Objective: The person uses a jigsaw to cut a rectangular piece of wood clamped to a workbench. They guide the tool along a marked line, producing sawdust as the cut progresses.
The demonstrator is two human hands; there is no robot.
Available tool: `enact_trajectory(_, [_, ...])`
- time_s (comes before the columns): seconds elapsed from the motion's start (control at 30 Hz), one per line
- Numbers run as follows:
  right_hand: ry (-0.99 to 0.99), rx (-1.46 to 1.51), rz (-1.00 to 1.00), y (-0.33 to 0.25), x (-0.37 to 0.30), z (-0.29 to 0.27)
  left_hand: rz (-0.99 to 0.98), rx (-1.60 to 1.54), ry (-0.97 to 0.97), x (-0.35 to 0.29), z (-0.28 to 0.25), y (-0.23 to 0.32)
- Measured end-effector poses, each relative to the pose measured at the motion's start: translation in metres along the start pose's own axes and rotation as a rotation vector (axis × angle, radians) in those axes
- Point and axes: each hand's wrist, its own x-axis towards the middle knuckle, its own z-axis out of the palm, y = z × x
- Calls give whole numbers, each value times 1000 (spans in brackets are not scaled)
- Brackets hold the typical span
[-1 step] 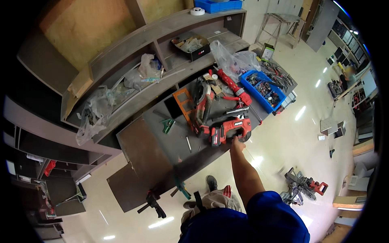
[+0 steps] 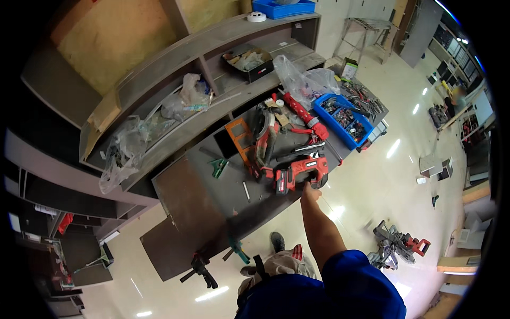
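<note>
My right arm reaches forward in a blue sleeve, and my right hand (image 2: pixel 311 192) is at the near edge of a red and black cordless power tool (image 2: pixel 302 173). Its fingers are closed on the tool's dark lower part, some of them hidden. The battery end points left, and the tool rests on the dark worktop (image 2: pixel 228 183). Just behind it lies a black bar-shaped tool (image 2: pixel 298 152). To the left sits a second red and black power tool (image 2: pixel 263 141), beside an orange frame (image 2: pixel 241 139). My left hand is out of view.
Behind are a red caulking gun (image 2: pixel 307 116) and a blue parts bin (image 2: pixel 344 121). A green-handled tool (image 2: pixel 218 167) and a white stick (image 2: pixel 246 191) lie leftward. Clamps (image 2: pixel 201 270) hang at the near edge. A mitre saw (image 2: pixel 396 245) stands on the floor at right.
</note>
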Motion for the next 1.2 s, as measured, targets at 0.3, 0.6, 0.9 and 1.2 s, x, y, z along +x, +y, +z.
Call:
enact_trajectory(0.3, [-161, 87, 102, 21, 22, 21, -3, 28, 54, -3, 4, 24])
enact_trajectory(0.6, [-327, 268, -41, 14, 75, 9, 13, 81, -14, 17, 35, 41])
enact_trajectory(0.9, [-1085, 1092, 195, -16, 35, -52, 16, 98, 6, 16, 45, 57])
enact_trajectory(1.2, [-963, 891, -23, -52, -1, -61, 16, 110, -16, 25, 62, 67])
